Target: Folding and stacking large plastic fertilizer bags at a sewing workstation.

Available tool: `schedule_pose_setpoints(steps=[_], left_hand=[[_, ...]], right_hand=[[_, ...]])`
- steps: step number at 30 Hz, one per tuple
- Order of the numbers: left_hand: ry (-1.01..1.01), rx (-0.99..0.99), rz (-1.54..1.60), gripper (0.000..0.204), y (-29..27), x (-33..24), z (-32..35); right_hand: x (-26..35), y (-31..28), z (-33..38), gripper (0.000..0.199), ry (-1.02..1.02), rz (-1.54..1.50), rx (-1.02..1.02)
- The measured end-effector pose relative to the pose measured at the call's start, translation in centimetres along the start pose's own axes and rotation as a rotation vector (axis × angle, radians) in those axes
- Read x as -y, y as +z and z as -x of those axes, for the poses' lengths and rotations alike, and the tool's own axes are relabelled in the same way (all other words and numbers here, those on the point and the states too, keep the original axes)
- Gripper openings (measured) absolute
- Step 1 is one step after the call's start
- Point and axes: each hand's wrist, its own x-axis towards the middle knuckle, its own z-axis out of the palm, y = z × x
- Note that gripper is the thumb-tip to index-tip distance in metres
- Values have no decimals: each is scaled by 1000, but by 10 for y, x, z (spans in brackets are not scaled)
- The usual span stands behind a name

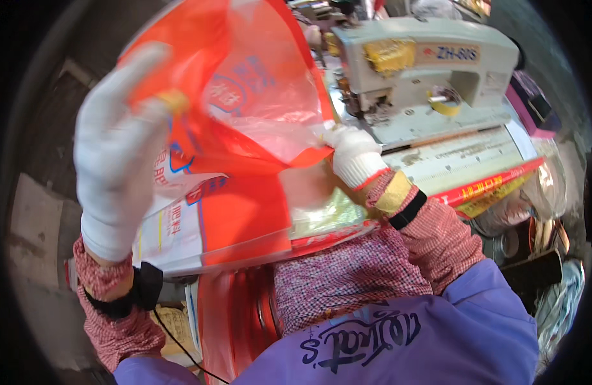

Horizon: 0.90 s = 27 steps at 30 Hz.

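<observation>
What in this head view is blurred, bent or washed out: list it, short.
Head view: the left hand in its white glove is smeared by motion blur; the right hand is sharper; the orange plastic bag shows pale glare where it is translucent; the sewing machine and its table edge bend with the fisheye; black vignette rings the frame.

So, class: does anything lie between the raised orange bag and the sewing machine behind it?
Nothing visible does. The orange bag, pinched by the left hand and right hand, hangs just left of the sewing machine; only bare machine bed shows beside it.
</observation>
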Motion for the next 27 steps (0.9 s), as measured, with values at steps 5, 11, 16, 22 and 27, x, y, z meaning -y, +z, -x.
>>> schedule_pose_setpoints(steps=[5,11,16,22,27], left_hand=[[-237,178,-157,64,-18,29,75],[-501,664,-467,59,33,79,208],[-553,674,-628,19,64,88,254],[-553,660,-671,12,75,101,280],[-783,909,-765,16,-7,110,343]], right_hand=[[40,-52,49,24,-138,-644,-3],[26,-113,71,16,130,-1200,-113],[-6,-74,80,27,-357,-520,-436],[-15,-14,83,33,-65,-906,-287],[92,-6,143,16,-405,-544,97]])
